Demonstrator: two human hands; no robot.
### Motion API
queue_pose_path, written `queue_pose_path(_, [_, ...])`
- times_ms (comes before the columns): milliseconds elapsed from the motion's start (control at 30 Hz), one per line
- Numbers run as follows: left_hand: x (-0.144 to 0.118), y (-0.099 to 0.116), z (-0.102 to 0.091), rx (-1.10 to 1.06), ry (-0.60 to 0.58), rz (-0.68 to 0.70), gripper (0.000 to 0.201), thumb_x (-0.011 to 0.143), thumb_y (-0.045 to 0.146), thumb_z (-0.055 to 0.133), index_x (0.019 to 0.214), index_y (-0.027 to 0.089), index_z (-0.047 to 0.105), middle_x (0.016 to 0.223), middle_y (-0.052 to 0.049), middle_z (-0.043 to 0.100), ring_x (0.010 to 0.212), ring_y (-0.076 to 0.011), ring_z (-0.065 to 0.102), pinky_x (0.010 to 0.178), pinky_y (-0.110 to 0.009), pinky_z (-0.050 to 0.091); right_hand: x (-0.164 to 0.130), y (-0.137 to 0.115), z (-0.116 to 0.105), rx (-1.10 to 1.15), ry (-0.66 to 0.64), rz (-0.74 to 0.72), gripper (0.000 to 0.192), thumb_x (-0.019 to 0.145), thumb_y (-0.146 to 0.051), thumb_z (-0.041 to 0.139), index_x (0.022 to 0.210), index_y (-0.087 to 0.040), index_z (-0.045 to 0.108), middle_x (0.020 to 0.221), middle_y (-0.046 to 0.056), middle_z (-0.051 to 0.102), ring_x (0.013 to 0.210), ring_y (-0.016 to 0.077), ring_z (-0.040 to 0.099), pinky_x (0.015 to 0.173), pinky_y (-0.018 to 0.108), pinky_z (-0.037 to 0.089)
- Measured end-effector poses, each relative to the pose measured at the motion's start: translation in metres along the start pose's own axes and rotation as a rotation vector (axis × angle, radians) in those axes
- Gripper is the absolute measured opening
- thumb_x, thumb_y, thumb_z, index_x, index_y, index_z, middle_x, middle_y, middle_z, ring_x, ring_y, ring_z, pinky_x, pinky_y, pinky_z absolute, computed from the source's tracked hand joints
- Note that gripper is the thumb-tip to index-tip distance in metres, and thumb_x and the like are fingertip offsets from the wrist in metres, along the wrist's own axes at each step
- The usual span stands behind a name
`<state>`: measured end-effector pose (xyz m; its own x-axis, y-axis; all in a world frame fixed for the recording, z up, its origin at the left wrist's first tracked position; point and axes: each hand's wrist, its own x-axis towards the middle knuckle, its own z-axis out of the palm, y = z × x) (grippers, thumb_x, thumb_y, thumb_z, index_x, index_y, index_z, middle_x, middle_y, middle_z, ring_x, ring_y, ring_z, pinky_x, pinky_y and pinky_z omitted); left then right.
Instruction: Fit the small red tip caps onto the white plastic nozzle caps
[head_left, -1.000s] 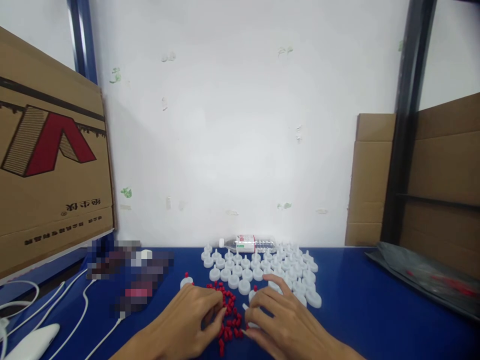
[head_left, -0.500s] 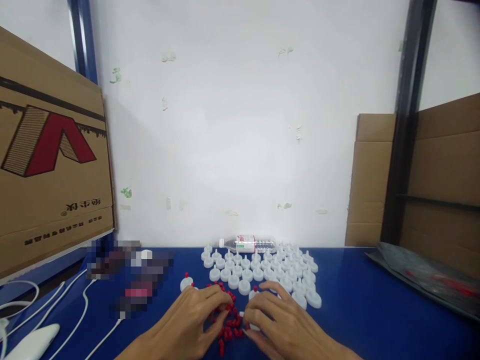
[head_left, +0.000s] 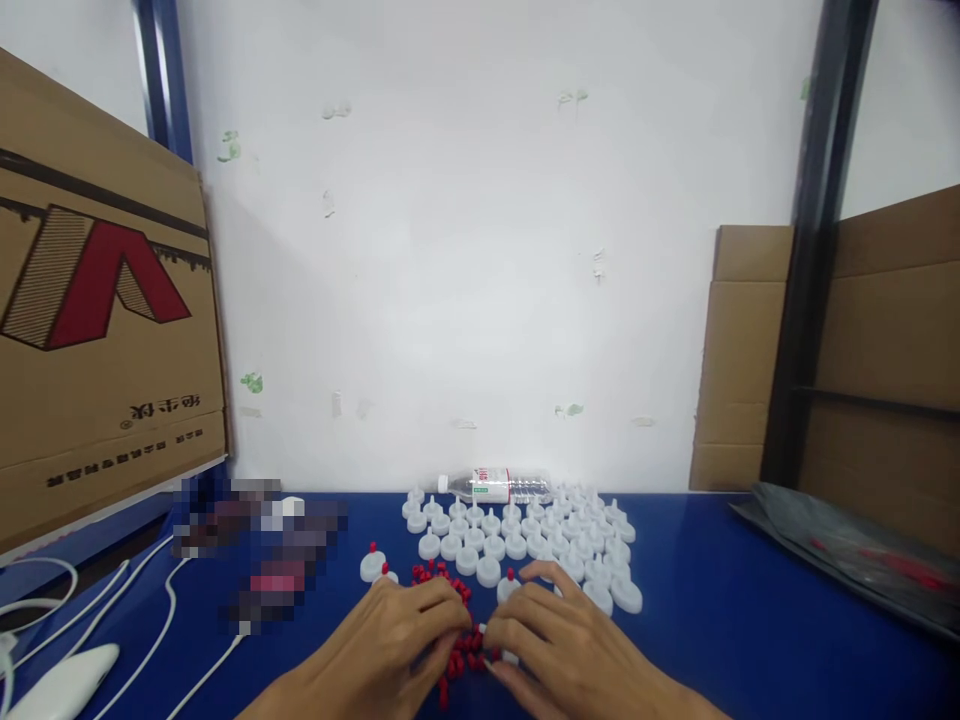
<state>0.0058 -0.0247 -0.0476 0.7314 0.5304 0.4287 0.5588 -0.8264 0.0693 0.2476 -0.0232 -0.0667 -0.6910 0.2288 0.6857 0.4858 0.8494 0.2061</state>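
Observation:
My left hand point(head_left: 390, 640) and my right hand point(head_left: 559, 645) rest low on the blue table point(head_left: 720, 620), fingertips meeting over a heap of several small red plugs point(head_left: 459, 650). My right hand's fingers curl on a white cap point(head_left: 508, 655) that is mostly hidden. My left hand's fingertips pinch toward it; whether they hold a red plug is hidden. Behind the hands stand several white caps with nozzles point(head_left: 525, 540). Two white caps with red plugs fitted point(head_left: 373, 564) stand to the left, and another one point(head_left: 508, 586) sits by my right fingers.
A clear water bottle point(head_left: 499, 487) lies by the white wall. A large cardboard box point(head_left: 97, 330) stands at left, more cartons point(head_left: 877, 340) at right. White cables point(head_left: 161, 610) and a white device point(head_left: 64, 685) lie front left. A dark plastic bag point(head_left: 855, 555) lies at right.
Both hands have drawn closer together over the red plugs, fingertips now almost touching. A second capped piece shows at left.

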Motion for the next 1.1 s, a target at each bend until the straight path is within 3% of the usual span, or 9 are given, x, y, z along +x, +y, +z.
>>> queue_pose_path(100, [-0.003,0.007,0.0,0.059,-0.014,0.046,0.015,0.091,0.011,0.049,0.092,0.023,0.058,0.084,0.001,0.067,0.069,-0.0153,0.064,0.062,-0.028,0.039,-0.001,-0.001,-0.001,-0.004,-0.007,0.029,0.01,0.096,-0.017,0.055,0.104,-0.021,0.059,0.085,0.0,0.071,0.077,0.0147,0.067,0.099,0.036,0.044])
queue_pose_path(200, [-0.005,0.014,0.001,0.183,-0.131,0.055,0.009,0.087,0.015,0.059,0.08,0.021,0.058,0.076,0.001,0.067,0.064,-0.0171,0.063,0.061,-0.03,0.041,0.0,-0.002,-0.001,-0.002,-0.002,0.031,0.011,0.095,-0.016,0.055,0.103,-0.021,0.06,0.083,-0.001,0.071,0.075,0.0142,0.066,0.098,0.036,0.044])
queue_pose_path(300, [-0.003,0.019,0.0,0.297,-0.235,0.014,0.002,0.084,0.02,0.066,0.083,0.021,0.064,0.08,-0.001,0.072,0.07,-0.0217,0.067,0.067,-0.032,0.046,0.0,-0.002,0.0,0.011,0.022,0.015,0.012,0.094,-0.015,0.054,0.101,-0.022,0.06,0.081,-0.001,0.071,0.072,0.0138,0.066,0.099,0.036,0.044])
queue_pose_path(400, [0.0,0.019,-0.003,0.381,-0.318,-0.031,0.005,0.083,0.02,0.064,0.084,0.02,0.069,0.084,-0.005,0.075,0.074,-0.0266,0.07,0.067,-0.035,0.048,-0.001,-0.002,0.002,0.015,0.031,0.006,0.01,0.095,-0.016,0.054,0.1,-0.022,0.061,0.08,-0.002,0.071,0.07,0.0133,0.066,0.1,0.036,0.043])
queue_pose_path(533, [0.001,0.014,-0.005,0.427,-0.378,-0.102,0.017,0.085,0.02,0.057,0.073,0.019,0.069,0.072,-0.008,0.072,0.062,-0.0286,0.069,0.058,-0.035,0.043,-0.001,-0.001,0.003,0.008,0.025,0.002,0.009,0.094,-0.017,0.056,0.1,-0.022,0.061,0.08,-0.002,0.071,0.071,0.0129,0.067,0.102,0.036,0.042])
queue_pose_path(833, [-0.001,0.004,0.0,0.378,-0.354,-0.095,0.01,0.079,0.016,0.057,0.073,0.021,0.064,0.072,-0.005,0.07,0.061,-0.0249,0.065,0.056,-0.033,0.037,0.001,-0.002,0.002,0.019,0.061,-0.025,0.009,0.096,-0.017,0.054,0.097,-0.021,0.062,0.079,-0.002,0.071,0.069,0.0121,0.065,0.101,0.035,0.043])
queue_pose_path(1100, [-0.007,-0.005,0.009,0.303,-0.121,0.052,0.009,0.079,0.014,0.057,0.078,0.022,0.053,0.074,0.001,0.065,0.058,-0.0162,0.059,0.055,-0.03,0.034,0.001,0.0,0.002,0.042,0.04,-0.053,0.004,0.1,-0.024,0.058,0.103,-0.021,0.06,0.09,0.0,0.072,0.081,0.0133,0.068,0.097,0.033,0.047])
